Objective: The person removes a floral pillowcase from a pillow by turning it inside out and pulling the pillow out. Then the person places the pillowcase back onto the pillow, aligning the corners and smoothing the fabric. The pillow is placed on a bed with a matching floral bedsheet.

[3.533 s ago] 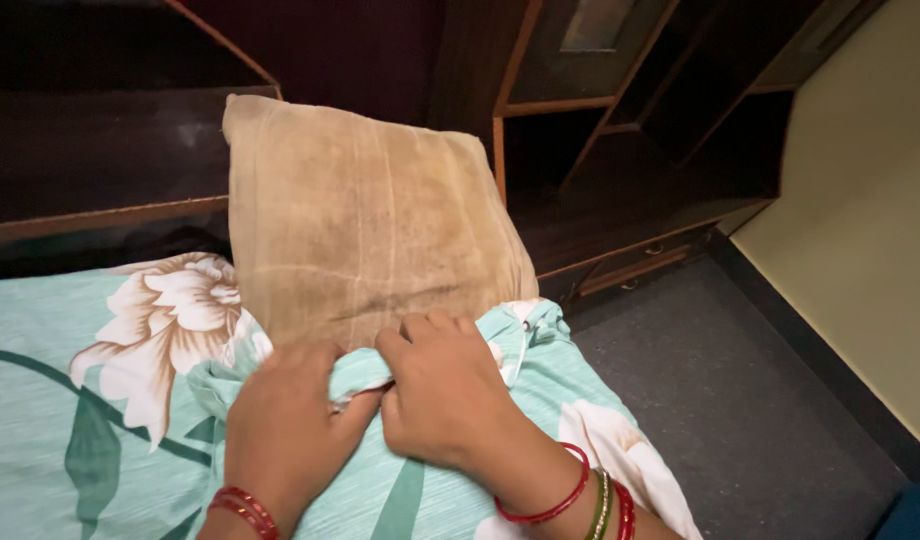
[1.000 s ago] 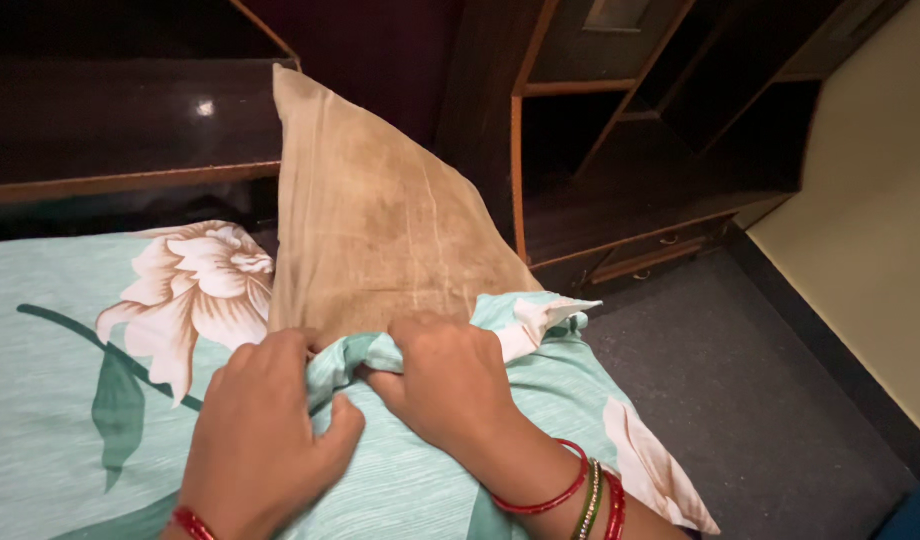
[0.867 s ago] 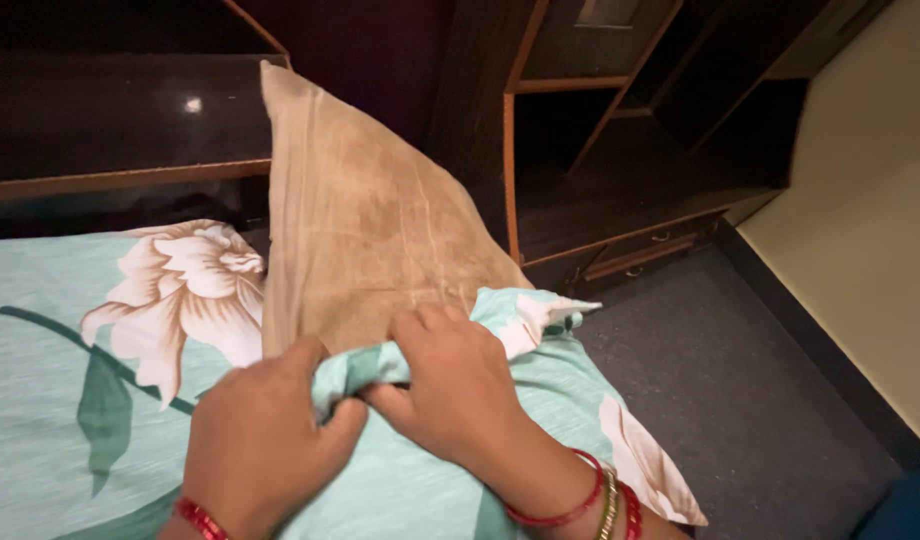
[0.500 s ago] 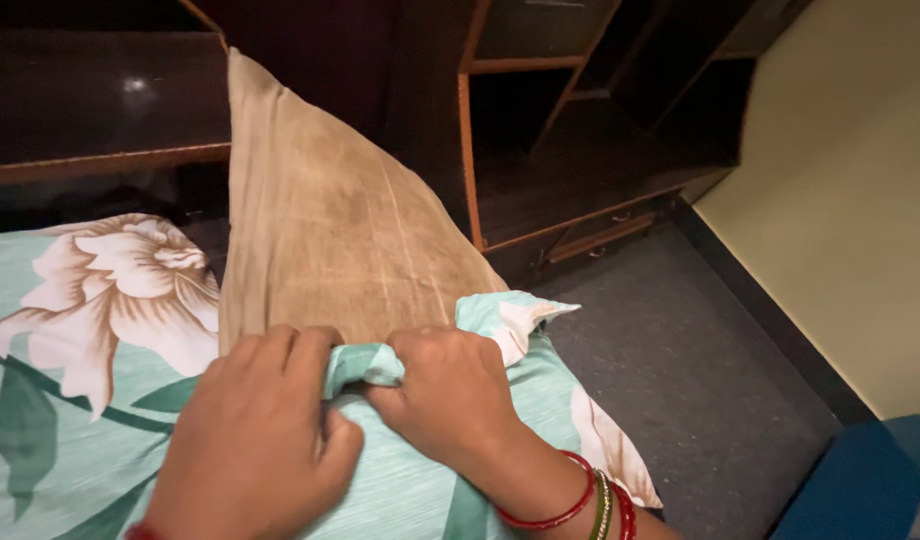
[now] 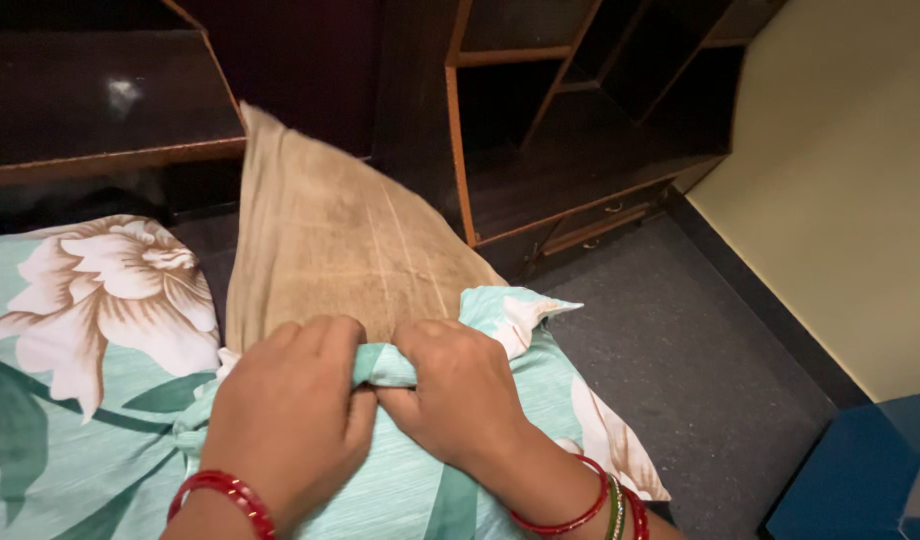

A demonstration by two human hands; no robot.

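A tan pillow (image 5: 330, 240) sticks up and away from me, its near end inside a mint green pillowcase (image 5: 400, 480) printed with large cream flowers. My left hand (image 5: 290, 420) and my right hand (image 5: 460, 390) sit side by side at the case's opening, both gripping the bunched green edge against the pillow. Red bangles ring both wrists, with green and gold ones on the right.
A mint floral sheet (image 5: 70, 330) covers the bed on the left. Dark wooden shelving (image 5: 580, 130) and a dark headboard ledge (image 5: 90, 100) stand behind. Grey carpet (image 5: 700, 360) lies to the right, by a cream wall (image 5: 850, 180) and a blue object (image 5: 860, 470).
The pillow has tilted and sunk lower into the case. Both hands keep their grip on the case edge, which has crept up the pillow. The view has shifted left.
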